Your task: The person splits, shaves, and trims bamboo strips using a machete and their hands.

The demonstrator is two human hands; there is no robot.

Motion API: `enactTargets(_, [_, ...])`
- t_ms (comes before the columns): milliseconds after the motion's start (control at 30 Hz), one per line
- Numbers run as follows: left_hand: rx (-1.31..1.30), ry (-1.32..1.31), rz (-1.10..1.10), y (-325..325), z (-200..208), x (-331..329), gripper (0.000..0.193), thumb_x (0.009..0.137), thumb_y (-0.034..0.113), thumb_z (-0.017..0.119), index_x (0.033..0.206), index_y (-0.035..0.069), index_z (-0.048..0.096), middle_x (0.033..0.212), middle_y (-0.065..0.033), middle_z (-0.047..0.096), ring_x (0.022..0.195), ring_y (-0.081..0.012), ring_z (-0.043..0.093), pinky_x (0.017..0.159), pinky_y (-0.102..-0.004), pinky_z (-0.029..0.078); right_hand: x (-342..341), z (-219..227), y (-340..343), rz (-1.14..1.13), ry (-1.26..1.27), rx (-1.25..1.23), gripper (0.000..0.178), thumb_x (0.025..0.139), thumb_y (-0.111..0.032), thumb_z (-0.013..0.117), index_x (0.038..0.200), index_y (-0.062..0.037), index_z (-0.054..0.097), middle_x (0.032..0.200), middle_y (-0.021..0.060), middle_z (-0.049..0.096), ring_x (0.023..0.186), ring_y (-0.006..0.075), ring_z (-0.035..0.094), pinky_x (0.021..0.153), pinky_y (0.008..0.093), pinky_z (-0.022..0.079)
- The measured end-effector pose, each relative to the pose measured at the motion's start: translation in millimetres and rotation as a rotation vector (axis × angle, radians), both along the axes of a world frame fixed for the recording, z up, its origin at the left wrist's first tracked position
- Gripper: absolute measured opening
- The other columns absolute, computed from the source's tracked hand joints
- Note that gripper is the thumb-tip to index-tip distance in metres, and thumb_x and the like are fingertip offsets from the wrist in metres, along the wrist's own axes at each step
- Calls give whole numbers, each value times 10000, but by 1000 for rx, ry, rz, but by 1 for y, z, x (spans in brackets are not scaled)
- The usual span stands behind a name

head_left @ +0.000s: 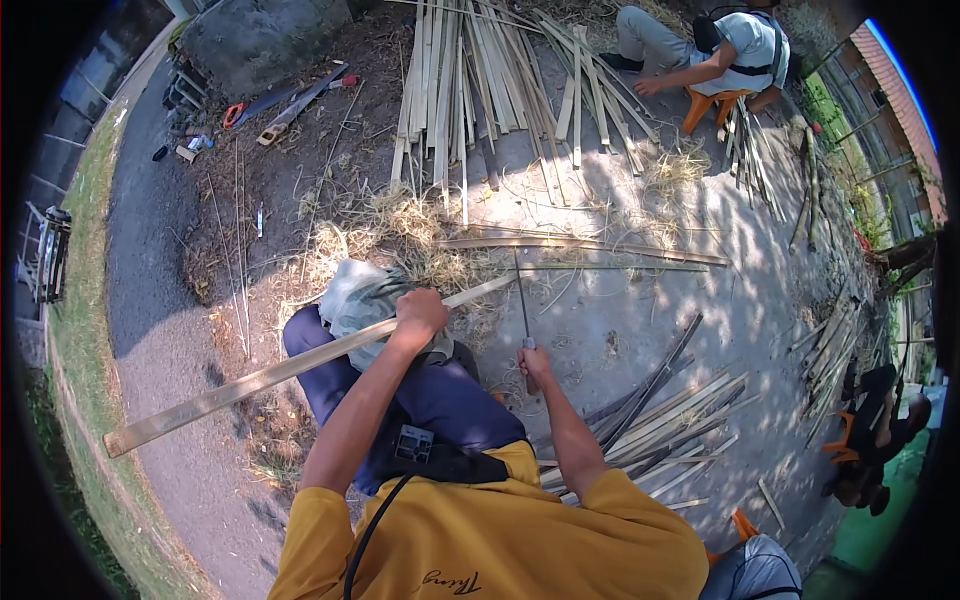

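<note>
While the left hand point(421, 315) grips a long pale strip point(270, 374) slanting across the left and centre, the right hand point(535, 368) clasps a thin-bladed knife point(523, 300) by the strip's upper end. Shavings point(395, 222) above suggest work underway; whether the top-centre bundle point(450, 80) or lower-right pile point(655, 435) is finished, I cannot tell.

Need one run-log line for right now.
left hand: holds pale strip over grey cloth | right hand: holds long-bladed knife | contact: knife by strip's right end, touching unclear
</note>
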State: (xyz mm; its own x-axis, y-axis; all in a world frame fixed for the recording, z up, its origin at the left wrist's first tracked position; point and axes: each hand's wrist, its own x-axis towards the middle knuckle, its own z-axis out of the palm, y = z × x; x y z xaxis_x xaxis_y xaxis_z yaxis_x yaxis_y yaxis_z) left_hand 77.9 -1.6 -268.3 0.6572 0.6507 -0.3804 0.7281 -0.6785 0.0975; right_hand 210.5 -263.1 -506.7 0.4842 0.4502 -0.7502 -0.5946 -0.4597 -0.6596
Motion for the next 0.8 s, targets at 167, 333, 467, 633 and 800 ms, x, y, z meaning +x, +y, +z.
enactTargets(167, [-62,41,0,15,45,9,367,901,414,693,959,64,788,994,-165,757,957,-346,739,831,-433,584,-18,38,4,89,-84,134,132,774,15,548,672,-63,520,552,26,476,413,117,425,371,286,312])
enactTargets(333, [-15,19,-9,31,35,22,329,905,361,682,973,57,788,979,-152,763,966,-347,739,830,-426,585,-25,50,12,150,-94,152,121,776,2,559,677,-56,523,554,28,483,416,118,434,377,294,322])
enactTargets(467, [-26,92,34,49,8,13,322,857,343,691,1004,74,790,1033,-154,761,993,-343,736,852,-431,582,-31,43,15,214,-3,98,135,777,-23,567,654,-51,518,544,29,479,415,125,438,380,304,329])
enactTargets(633, [-77,154,64,49,17,16,310,812,320,713,1007,93,793,1076,-150,757,1010,-320,738,860,-433,581,-27,32,28,140,100,104,97,746,0,554,684,-61,509,561,35,468,418,135,430,383,303,315])
enactTargets(800, [-6,205,7,66,44,29,294,808,303,739,1018,105,795,1079,-140,759,1030,-298,735,887,-399,570,-37,40,37,162,105,181,86,746,2,554,696,-57,516,566,39,471,419,134,421,379,305,298])
